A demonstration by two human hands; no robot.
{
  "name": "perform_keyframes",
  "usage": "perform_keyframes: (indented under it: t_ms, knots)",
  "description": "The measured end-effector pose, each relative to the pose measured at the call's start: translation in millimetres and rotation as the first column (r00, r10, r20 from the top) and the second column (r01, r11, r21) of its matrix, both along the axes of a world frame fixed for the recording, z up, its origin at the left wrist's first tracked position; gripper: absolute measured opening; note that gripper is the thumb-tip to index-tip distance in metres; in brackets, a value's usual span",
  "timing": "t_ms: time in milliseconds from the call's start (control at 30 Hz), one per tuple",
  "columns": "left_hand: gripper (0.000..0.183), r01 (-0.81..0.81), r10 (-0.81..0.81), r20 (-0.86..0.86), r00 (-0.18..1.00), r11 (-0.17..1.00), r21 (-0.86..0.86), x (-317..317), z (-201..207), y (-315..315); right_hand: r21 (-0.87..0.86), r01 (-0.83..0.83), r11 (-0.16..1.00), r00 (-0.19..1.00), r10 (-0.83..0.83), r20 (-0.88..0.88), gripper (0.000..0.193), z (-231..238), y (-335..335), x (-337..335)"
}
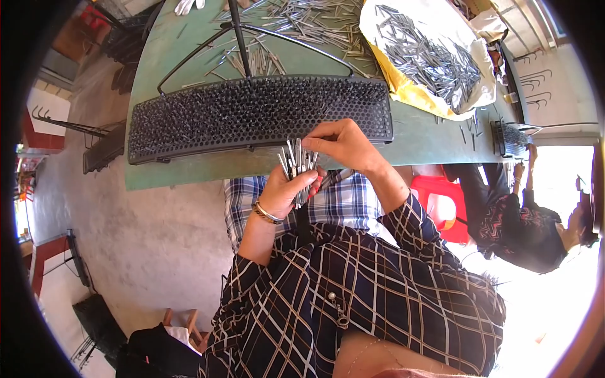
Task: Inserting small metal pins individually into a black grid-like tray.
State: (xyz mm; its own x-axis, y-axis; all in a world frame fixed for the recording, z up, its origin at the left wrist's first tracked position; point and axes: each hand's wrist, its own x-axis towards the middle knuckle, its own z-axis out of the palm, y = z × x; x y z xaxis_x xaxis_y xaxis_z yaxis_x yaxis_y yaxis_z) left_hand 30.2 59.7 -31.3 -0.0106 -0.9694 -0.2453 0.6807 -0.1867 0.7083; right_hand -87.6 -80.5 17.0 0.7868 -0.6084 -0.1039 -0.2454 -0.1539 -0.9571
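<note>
My left hand point(282, 189) is wrapped round a bundle of thin silvery metal strips point(296, 165), their ends fanning upward. Thumb and forefinger of my right hand point(345, 148) are pinched together at the top of this bundle, on the end of one strip; the fingertips partly cover it. Just beyond both hands, a long black rack point(258, 116) full of small round holes rests at the table's near edge. Many short pieces stick up from its holes, most densely at the left and middle, while bare holes show along the near edge and right end.
Loose strips point(315, 25) lie scattered over the green table point(208, 173). A white and yellow sack point(403, 88) at the far right bears a heap of strips. To the right, another person point(517, 220) works at a smaller rack point(509, 138), near a red stool point(441, 208).
</note>
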Motion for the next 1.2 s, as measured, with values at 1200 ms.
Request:
perform_keyframes:
  t_ms: [1200]
  knots:
    - [0.018, -0.100, 0.117, -0.088, 0.989, 0.979, 0.177, -1.4, -0.9, 4.1, -0.784, 0.305, 0.540, 0.941, -0.298, 0.161, 0.012, -11.3, 2.0, 20.5]
